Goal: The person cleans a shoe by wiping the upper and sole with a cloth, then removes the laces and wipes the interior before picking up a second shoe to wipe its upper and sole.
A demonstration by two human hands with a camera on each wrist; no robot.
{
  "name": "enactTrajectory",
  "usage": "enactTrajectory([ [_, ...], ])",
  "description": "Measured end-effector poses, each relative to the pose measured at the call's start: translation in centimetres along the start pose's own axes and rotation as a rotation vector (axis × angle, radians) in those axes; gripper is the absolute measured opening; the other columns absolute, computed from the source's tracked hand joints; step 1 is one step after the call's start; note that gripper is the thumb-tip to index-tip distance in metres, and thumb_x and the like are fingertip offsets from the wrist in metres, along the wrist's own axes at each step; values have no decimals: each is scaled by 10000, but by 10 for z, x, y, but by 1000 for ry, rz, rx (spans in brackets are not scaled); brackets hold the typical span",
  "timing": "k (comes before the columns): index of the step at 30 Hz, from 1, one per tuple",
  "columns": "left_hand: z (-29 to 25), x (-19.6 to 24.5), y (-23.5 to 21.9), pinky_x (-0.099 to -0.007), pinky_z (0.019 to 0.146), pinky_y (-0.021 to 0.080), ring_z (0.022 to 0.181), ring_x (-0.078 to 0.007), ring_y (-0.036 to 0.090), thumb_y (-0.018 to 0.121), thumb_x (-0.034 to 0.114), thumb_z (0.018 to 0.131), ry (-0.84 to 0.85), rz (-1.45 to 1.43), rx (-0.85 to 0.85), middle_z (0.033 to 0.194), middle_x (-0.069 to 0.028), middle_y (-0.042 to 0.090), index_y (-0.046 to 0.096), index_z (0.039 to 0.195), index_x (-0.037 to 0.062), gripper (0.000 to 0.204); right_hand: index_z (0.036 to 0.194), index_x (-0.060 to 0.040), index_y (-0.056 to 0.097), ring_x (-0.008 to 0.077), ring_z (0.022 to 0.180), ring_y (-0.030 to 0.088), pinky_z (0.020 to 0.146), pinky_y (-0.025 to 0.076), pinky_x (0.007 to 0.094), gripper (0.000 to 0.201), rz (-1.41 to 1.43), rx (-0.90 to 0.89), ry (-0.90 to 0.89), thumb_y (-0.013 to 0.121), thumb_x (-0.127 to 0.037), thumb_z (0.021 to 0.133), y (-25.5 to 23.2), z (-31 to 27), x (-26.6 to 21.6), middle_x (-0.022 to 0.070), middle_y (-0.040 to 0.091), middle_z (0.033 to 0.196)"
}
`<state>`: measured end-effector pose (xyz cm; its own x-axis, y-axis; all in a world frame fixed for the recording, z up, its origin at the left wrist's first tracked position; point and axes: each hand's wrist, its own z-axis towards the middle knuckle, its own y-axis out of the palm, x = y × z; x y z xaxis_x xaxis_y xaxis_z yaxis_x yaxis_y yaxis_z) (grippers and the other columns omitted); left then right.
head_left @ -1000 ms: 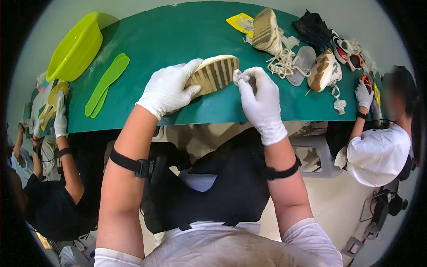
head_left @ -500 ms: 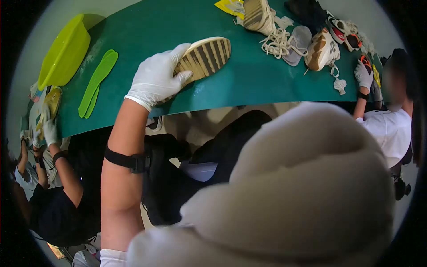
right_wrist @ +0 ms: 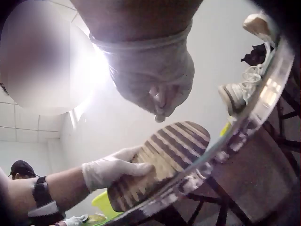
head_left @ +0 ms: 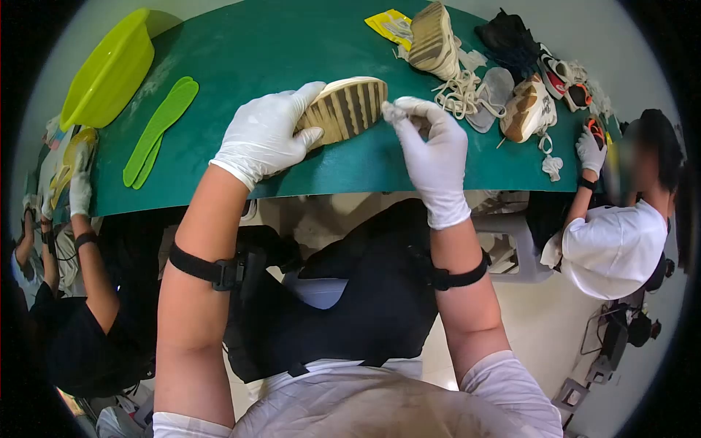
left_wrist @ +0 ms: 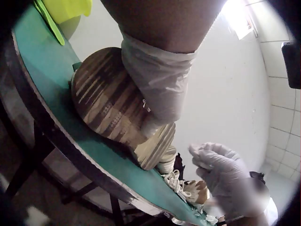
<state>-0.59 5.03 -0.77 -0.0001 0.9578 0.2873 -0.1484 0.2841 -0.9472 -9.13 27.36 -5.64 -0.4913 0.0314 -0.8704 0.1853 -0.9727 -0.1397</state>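
A shoe (head_left: 343, 109) with a striped, dirt-darkened sole is held over the front of the table, sole showing. My left hand (head_left: 264, 139), in a white glove, grips it around the middle, thumb across the sole. Just right of the shoe's end, my gloved right hand (head_left: 438, 157) pinches a small crumpled greyish-white wipe (head_left: 394, 113) between thumb and fingers. A gap shows between the right fingertips and the sole (right_wrist: 174, 146) in the right wrist view. The left wrist view has the sole (left_wrist: 108, 94) close up, the shoe's upper hidden behind it.
Two green insoles (head_left: 159, 135) and a lime basin (head_left: 109, 69) are at left on the green table (head_left: 255, 51). Back right hold another shoe (head_left: 432, 44), laces (head_left: 456, 95), a grey insole (head_left: 496, 98), a white-brown sneaker (head_left: 529, 109) and a yellow packet (head_left: 389, 28). People sit on both sides.
Half a second ago a large pale cloth shape covered my right side and the right hand was out of sight. It is back beside the shoe, with the wipe. The left hand keeps its grip.
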Motion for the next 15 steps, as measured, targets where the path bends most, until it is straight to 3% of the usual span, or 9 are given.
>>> enactTrajectory([
  [3,-2,-1,2,-482,912,559,1072,-410,686,772,266,879,12,-11,27,1171,-185,724,563,1445,163,612,966,-3,755,108,688,618,680,519,256,94,-8,52,-9,784,-76,914,8,23,15,75,728,895],
  [5,-2,0,1,-482,909,562,1069,-411,687,773,267,877,5,-10,19,1176,-183,723,565,1445,163,614,954,-17,754,140,709,663,688,533,280,68,-7,76,-190,771,-52,899,22,31,15,81,725,906],
  [7,-2,0,1,-481,906,564,1066,-412,688,775,268,875,0,-11,9,1181,-182,723,568,1445,163,615,882,-52,722,305,803,710,729,568,384,75,-227,19,-292,712,15,849,31,27,15,137,694,880],
  [9,-2,-2,3,-482,900,567,1059,-415,688,773,267,875,12,-21,32,1180,-181,723,573,1442,159,611,851,-56,699,361,814,688,733,564,424,79,-276,22,-319,702,21,834,33,20,16,151,671,860],
  [13,-3,-1,3,-480,902,567,1060,-415,689,774,267,873,20,-33,37,1179,-183,722,577,1441,157,611,842,-60,701,355,814,689,729,560,432,68,-313,-58,-260,706,7,833,22,7,38,147,665,852],
  [15,-3,2,0,-481,902,567,1058,-413,690,774,268,871,13,-22,6,1176,-185,722,573,1444,156,618,842,-63,717,363,835,693,736,563,429,63,-481,-231,-178,706,-2,828,12,2,50,153,671,870],
])
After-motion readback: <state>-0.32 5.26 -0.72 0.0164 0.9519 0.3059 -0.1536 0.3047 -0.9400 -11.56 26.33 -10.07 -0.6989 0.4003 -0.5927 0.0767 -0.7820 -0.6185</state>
